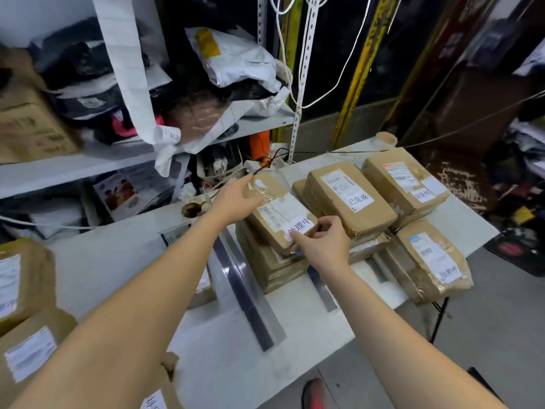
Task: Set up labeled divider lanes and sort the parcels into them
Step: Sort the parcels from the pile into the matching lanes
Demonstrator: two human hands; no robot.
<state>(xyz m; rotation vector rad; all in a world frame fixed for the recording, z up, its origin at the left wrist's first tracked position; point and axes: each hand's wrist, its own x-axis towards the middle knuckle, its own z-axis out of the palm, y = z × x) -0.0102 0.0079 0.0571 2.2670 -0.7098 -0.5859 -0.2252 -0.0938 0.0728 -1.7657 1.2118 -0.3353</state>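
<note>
- A white table (236, 349) is laid out in lanes, and a long divider strip (247, 296) runs from its near edge towards the far edge.
- Just right of that strip, a stack of parcels (274, 270) has been built near the middle of the table. A parcel marked 已完成 (351, 196) sits in the next lane to the right.
- The top parcel (277, 211) lies on this stack with its long side angled towards the far edge. The sorting step is judged to be in hand, with this parcel being settled into its lane.
- A 处理中 label (300, 227) is seen on the near end of the top parcel.
- The far end is held by the left hand (236, 199), thumb on top and fingers along the side.
- The near end is held by the right hand (327, 243), its fingers curled at the label. Whether the label alone or the parcel's corner is pinched cannot quite be made out.
- Next, the parcel would need to be squared to the stack, kept clear of the strip, and both hands released.
</note>
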